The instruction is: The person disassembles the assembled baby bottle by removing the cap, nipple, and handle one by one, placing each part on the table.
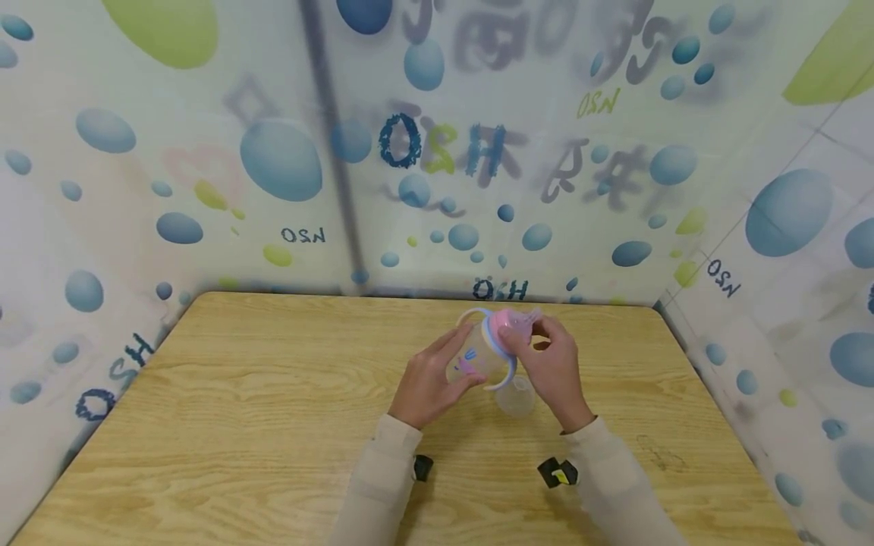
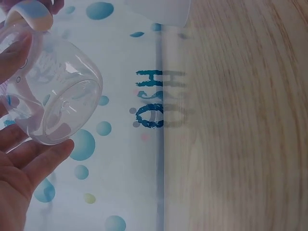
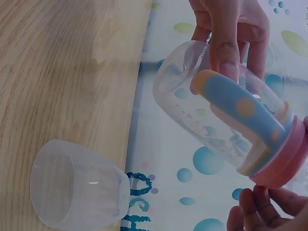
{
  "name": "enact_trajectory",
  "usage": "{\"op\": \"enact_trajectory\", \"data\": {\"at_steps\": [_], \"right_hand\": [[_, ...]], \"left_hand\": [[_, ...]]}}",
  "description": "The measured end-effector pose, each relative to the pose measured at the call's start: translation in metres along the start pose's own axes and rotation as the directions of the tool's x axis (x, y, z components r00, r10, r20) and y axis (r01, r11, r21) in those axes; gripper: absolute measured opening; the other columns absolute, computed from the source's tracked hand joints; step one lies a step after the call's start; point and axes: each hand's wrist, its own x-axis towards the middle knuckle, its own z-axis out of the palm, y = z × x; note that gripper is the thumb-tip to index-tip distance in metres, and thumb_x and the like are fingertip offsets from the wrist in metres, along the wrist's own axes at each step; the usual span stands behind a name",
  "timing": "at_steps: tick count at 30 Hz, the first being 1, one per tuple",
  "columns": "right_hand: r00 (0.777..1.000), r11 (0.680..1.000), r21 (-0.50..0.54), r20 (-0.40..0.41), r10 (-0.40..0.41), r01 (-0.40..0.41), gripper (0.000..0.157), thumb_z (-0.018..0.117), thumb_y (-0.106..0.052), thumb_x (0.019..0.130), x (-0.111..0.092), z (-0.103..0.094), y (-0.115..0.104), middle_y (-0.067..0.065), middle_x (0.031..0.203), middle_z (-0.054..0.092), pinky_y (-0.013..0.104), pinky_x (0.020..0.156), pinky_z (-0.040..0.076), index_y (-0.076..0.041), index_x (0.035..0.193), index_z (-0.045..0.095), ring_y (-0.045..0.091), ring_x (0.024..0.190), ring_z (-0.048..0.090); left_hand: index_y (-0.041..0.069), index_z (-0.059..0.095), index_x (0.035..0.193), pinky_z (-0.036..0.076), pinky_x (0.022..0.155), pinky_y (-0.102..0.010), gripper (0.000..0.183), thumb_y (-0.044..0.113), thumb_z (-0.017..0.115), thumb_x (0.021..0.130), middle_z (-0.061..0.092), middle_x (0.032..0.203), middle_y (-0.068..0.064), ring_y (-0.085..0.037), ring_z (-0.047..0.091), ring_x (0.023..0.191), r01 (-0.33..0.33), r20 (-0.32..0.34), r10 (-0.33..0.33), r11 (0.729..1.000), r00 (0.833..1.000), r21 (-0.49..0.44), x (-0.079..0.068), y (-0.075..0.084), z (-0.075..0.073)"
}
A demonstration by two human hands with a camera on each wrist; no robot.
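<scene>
A clear baby bottle point(image 1: 471, 353) is held tilted above the table, its teat end toward the right. My left hand point(image 1: 430, 385) grips the bottle's body from the left, thumb on the near side. On the other end, my right hand point(image 1: 556, 371) pinches the pink collar point(image 3: 281, 161) below the clear teat. Two blue handles with yellow spots come off the bottle's neck; the right wrist view shows one handle point(image 3: 240, 107) close up. Beneath the hands, a translucent cap point(image 3: 79, 185) stands on the table. In the left wrist view the bottle's base point(image 2: 72, 110) looks see-through, with no liquid visible.
The wooden table point(image 1: 273, 394) runs back to a white wall point(image 1: 437, 205) printed with blue and green drops and mirrored lettering. More printed wall closes in the left and right sides. A faint mark point(image 1: 661, 453) lies on the tabletop near the right sleeve.
</scene>
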Motion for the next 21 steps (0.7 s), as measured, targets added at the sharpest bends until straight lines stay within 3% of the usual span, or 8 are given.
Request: {"op": "enact_trajectory", "data": {"at_steps": [7,15,21], "right_hand": [[0.999,0.998,0.049,0.029,-0.039,0.037,0.035,0.076,-0.021,0.09,-0.0014,-0.0009,0.0026,0.013,0.114,0.061,0.049,0.089,0.046,-0.001,0.117,0.066,0.022,0.102,0.051],[0.993,0.983,0.161,0.065,-0.098,0.086,0.035,0.071,-0.009,0.093,-0.0027,0.0004,0.0039,0.013,0.121,0.059,0.024,0.088,0.045,-0.001,0.126,0.063,0.017,0.104,0.052],[0.989,0.969,0.223,0.086,-0.123,0.101,0.038,0.064,0.003,0.092,-0.0022,0.0004,0.0048,0.017,0.124,0.056,0.018,0.09,0.044,0.006,0.129,0.058,0.017,0.105,0.053]], "left_hand": [[0.009,0.046,0.149,0.056,0.088,-0.041,0.076,0.032,0.08,0.085,0.057,0.139,-0.017,-0.029,0.064,0.114,0.001,0.029,0.0,1.0,1.0,-0.019,-0.0007,0.0007,-0.0012],[0.007,0.046,0.149,0.055,0.089,-0.042,0.076,0.031,0.08,0.085,0.057,0.139,-0.017,-0.03,0.063,0.117,-0.025,0.045,0.026,1.0,0.999,-0.018,-0.0003,0.0004,-0.0041],[0.007,0.047,0.148,0.056,0.087,-0.042,0.077,0.031,0.081,0.084,0.058,0.138,-0.017,-0.03,0.064,0.115,-0.042,0.051,0.043,0.999,0.998,-0.022,-0.0008,0.0013,-0.0057]]}}
